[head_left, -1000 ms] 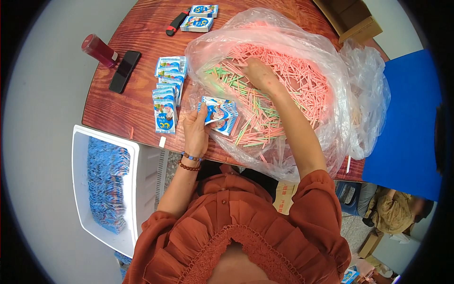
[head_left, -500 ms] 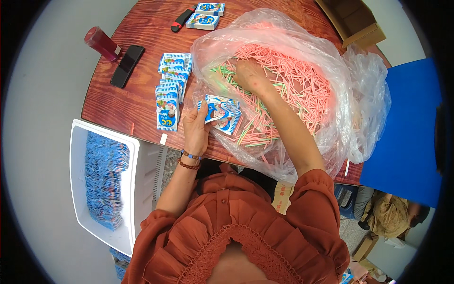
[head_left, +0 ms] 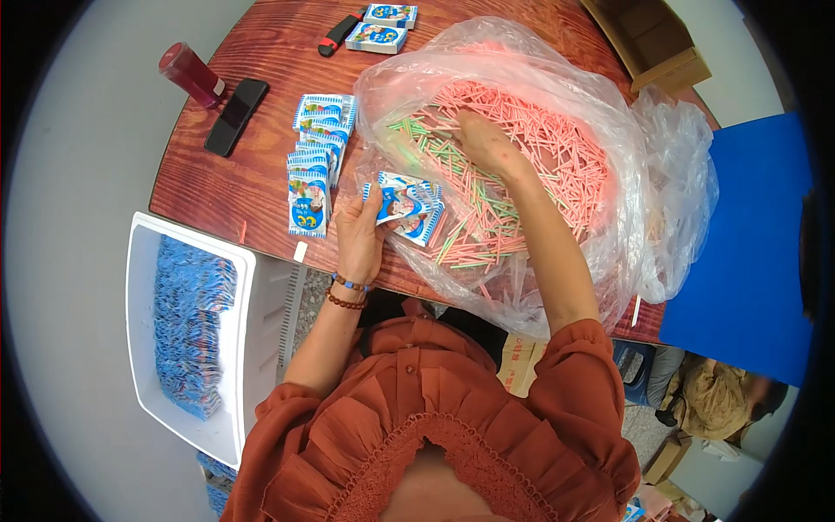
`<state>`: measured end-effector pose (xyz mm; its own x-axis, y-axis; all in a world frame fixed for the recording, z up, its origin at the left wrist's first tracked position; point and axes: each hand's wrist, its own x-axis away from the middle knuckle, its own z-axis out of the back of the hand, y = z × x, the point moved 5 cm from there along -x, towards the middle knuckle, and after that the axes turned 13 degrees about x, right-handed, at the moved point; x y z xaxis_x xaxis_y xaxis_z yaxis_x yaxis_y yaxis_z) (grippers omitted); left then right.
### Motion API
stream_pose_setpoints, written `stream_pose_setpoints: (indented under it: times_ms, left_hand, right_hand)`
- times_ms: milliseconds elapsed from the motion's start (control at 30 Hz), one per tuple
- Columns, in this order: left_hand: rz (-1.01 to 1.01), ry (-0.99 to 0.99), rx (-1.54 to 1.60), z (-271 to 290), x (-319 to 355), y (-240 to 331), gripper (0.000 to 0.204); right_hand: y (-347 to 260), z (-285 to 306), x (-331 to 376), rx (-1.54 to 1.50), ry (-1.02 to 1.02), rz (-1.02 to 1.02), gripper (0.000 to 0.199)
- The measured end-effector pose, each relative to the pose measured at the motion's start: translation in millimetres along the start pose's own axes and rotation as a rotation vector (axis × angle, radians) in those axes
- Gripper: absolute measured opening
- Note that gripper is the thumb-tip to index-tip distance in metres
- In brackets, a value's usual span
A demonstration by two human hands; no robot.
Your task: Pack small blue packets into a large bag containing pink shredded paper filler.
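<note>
Between its thumb and fingers, my left hand (head_left: 358,239) grips several small blue-and-white packets (head_left: 409,207) at the table's near edge. My right hand (head_left: 490,146) reaches into a large clear plastic bag (head_left: 600,113) and is over the thin sticks in it, its fingers mostly hidden beneath the back of the hand. Most are pink sticks (head_left: 557,148); green sticks (head_left: 437,150) lie among them on the left side. Left of the bag, overlapping packets (head_left: 309,204) of the same kind form a row on the wooden table (head_left: 235,196).
A dark phone (head_left: 236,117) and a red-capped bottle (head_left: 191,76) are at the far left. Farther back lie a box cutter (head_left: 339,35) and small boxes (head_left: 377,37). A white bin (head_left: 239,383) of packets stands left; a cardboard box (head_left: 648,43) is far right, beyond a blue panel (head_left: 739,244).
My right hand has shifted slightly right within the bag, uncovering more green sticks. My left hand keeps its hold on the packets. The whole view has moved a little.
</note>
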<state>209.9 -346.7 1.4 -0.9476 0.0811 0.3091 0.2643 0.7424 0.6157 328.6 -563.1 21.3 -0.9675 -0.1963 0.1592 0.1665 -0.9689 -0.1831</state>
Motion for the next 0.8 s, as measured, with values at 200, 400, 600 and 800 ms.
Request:
stream_pose_setpoints:
  times_ms: [200, 400, 600, 800]
  left_hand:
    - [0.012, 0.017, -0.002, 5.2, -2.1, -0.5, 0.019]
    - [0.025, -0.005, -0.057, 10.9, -2.3, 0.4, 0.020]
    - [0.018, 0.003, -0.053, 12.2, -3.8, -6.6, 0.021]
    - [0.010, 0.001, 0.013, 5.9, -2.5, -2.3, 0.017]
  right_hand:
    - [3.5, 16.2, 30.0, -0.007, 0.321, 0.132, 0.035]
    - [-6.5, 27.2, 49.9, 0.187, 0.151, -0.119, 0.044]
    - [-14.6, 4.3, 37.9, 0.295, 0.123, -0.053, 0.033]
    - [-11.2, -0.4, 33.6, 0.208, 0.184, -0.024, 0.025]
